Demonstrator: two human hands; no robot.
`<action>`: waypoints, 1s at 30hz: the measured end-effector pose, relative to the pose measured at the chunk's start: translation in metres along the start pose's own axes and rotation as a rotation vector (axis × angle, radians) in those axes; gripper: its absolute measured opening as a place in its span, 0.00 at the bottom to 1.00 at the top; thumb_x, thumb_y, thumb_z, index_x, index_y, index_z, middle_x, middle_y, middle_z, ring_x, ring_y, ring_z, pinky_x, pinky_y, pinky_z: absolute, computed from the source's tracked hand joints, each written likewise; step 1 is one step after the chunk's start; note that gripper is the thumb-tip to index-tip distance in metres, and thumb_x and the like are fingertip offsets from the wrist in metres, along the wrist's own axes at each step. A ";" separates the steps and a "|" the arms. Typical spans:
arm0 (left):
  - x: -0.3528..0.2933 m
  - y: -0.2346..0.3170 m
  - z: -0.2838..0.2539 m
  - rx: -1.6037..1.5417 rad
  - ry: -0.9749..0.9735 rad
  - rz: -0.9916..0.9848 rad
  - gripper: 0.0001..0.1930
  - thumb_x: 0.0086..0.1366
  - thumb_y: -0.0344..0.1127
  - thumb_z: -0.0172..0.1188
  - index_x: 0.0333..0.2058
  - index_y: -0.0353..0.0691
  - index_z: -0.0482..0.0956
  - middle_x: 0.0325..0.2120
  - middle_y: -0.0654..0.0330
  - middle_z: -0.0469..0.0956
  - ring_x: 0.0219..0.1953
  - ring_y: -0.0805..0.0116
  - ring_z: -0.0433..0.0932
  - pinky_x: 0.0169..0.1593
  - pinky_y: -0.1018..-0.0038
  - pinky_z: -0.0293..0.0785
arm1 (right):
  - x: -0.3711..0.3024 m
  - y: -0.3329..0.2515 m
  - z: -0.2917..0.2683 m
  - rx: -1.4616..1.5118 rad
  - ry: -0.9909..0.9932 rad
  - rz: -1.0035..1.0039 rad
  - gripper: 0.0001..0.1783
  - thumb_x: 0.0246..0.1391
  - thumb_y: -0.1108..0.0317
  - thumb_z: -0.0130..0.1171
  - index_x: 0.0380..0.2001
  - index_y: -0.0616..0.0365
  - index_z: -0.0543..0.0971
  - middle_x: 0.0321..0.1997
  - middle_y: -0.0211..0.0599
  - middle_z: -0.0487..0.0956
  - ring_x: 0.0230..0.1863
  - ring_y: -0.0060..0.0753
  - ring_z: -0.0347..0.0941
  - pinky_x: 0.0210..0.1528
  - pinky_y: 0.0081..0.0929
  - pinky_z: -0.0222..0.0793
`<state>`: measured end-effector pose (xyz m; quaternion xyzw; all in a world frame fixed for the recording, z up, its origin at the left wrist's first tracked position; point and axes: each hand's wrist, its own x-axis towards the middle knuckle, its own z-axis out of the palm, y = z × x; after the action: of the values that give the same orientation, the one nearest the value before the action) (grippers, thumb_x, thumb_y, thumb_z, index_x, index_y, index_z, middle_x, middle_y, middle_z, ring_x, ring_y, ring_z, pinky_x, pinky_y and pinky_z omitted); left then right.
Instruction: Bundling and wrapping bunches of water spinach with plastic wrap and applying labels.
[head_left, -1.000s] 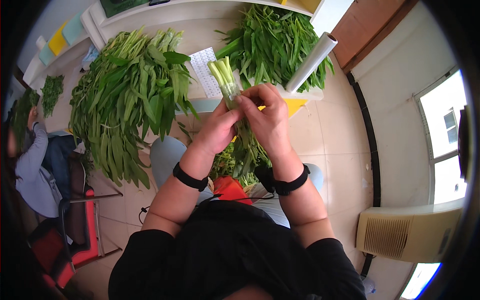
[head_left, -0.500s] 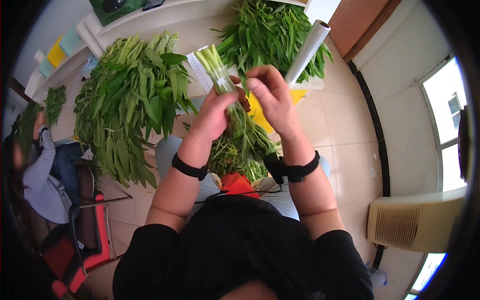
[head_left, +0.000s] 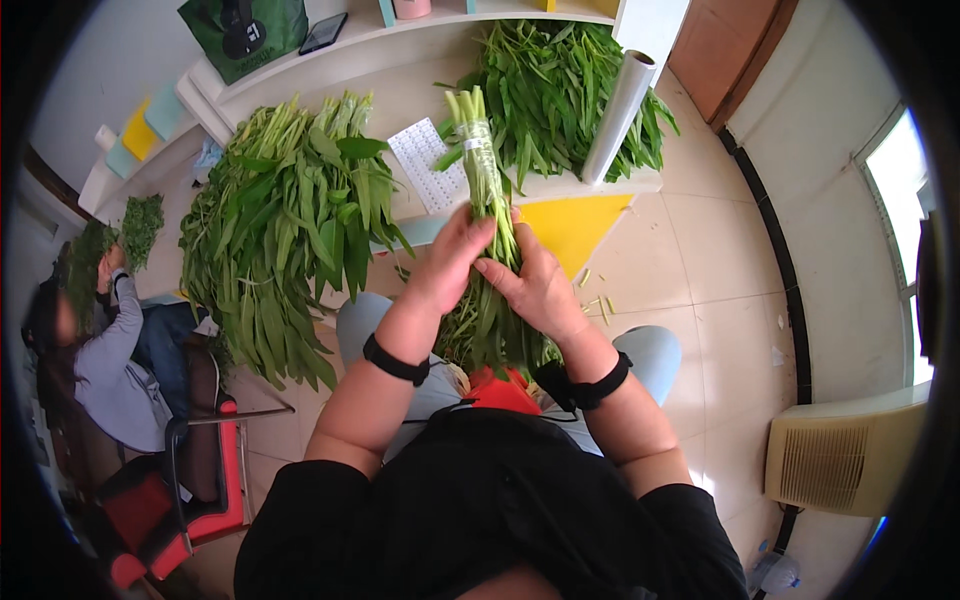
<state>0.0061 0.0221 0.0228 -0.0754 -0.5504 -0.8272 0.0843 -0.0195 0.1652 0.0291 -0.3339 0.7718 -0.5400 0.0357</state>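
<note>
- As the left hand curls round the green bundle from eight o'clock, stems point to twelve.
- Between the hands, it seems light, soft, easily bruised; grip the firmer stems.
- Right hand half-closes on it from five o'clock.

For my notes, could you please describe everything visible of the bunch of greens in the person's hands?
The bunch of greens has pale green stems at its far end, bound in clear, shiny, plastic-looking film with a small white patch, and darker leaves at the near end. It leans slightly left at the top. The left hand and right hand hold it around mid-length, hiding part.
</note>
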 end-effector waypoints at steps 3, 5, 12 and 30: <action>-0.018 -0.012 0.002 0.059 -0.005 -0.060 0.25 0.64 0.43 0.54 0.55 0.33 0.63 0.50 0.59 0.67 0.52 0.70 0.65 0.57 0.72 0.59 | -0.002 0.002 0.002 -0.091 0.098 -0.048 0.30 0.48 0.60 0.61 0.50 0.66 0.64 0.36 0.59 0.75 0.40 0.60 0.72 0.42 0.40 0.70; -0.022 -0.011 0.008 0.087 0.026 -0.061 0.24 0.64 0.40 0.54 0.55 0.34 0.63 0.50 0.59 0.67 0.53 0.70 0.65 0.57 0.72 0.60 | -0.003 0.003 0.005 -0.136 0.061 -0.010 0.35 0.46 0.62 0.62 0.54 0.66 0.61 0.41 0.60 0.74 0.43 0.59 0.72 0.45 0.41 0.69; -0.025 0.014 0.004 0.024 0.191 -0.073 0.20 0.64 0.32 0.50 0.54 0.33 0.65 0.47 0.57 0.72 0.50 0.66 0.71 0.56 0.70 0.64 | -0.016 -0.007 -0.013 0.083 -0.037 -0.079 0.38 0.45 0.65 0.64 0.57 0.64 0.59 0.53 0.54 0.67 0.51 0.49 0.68 0.48 0.36 0.70; 0.003 0.260 -0.067 0.866 0.419 -0.274 0.21 0.63 0.45 0.53 0.47 0.33 0.71 0.34 0.62 0.76 0.33 0.77 0.76 0.35 0.79 0.74 | -0.049 0.056 -0.040 0.377 0.070 0.196 0.12 0.55 0.73 0.53 0.43 0.65 0.72 0.35 0.38 0.77 0.30 0.25 0.74 0.33 0.22 0.70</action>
<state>0.0591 -0.1390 0.2311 0.2070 -0.8193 -0.5238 0.1072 -0.0249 0.2359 -0.0170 -0.2256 0.6866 -0.6801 0.1231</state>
